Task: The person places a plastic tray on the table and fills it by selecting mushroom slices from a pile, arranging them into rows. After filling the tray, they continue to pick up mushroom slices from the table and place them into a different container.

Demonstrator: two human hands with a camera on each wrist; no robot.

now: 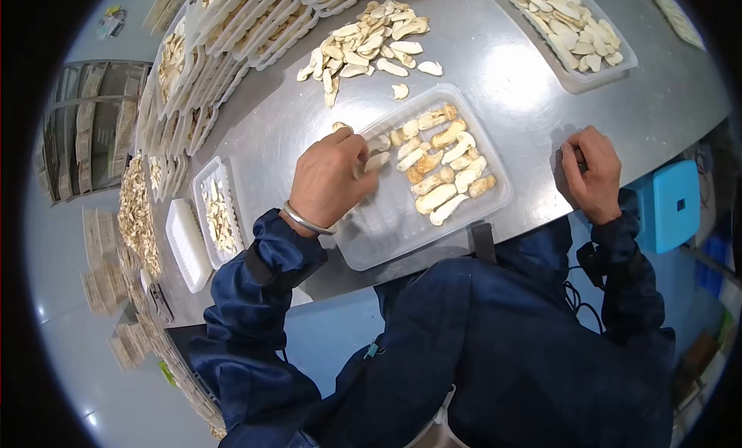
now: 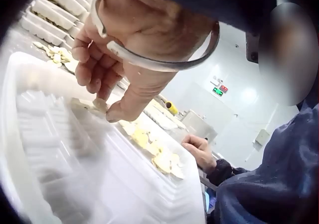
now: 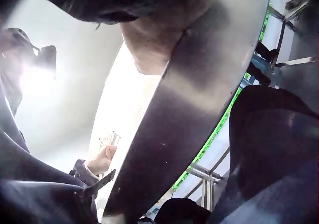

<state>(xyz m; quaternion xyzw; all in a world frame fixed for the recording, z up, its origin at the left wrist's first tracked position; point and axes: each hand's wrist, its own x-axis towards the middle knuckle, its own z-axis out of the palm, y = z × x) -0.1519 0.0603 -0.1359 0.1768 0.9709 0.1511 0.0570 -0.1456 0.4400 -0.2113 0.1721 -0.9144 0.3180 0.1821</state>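
Observation:
Over the left part of a clear plastic tray (image 1: 390,235), my left hand (image 1: 328,179) pinches a pale mushroom slice (image 1: 377,161) between thumb and fingers. The left wrist view shows the slice (image 2: 99,105) at the fingertips of the left hand (image 2: 144,40), low over the ribbed tray floor (image 2: 124,184). Rows of cream and brown mushroom slices (image 1: 437,200) lie in the tray's right half. My right hand (image 1: 593,173) rests loosely curled near the table's front edge, right of the tray; nothing is visible in it. Its fingers are hidden in the right wrist view.
Loose slices (image 1: 371,42) lie in a pile behind the tray. A filled tray (image 1: 630,57) stands at the back right, stacked trays (image 1: 220,69) at the back left. Two small white trays (image 1: 188,243) and a blue container (image 1: 674,207) flank the work area.

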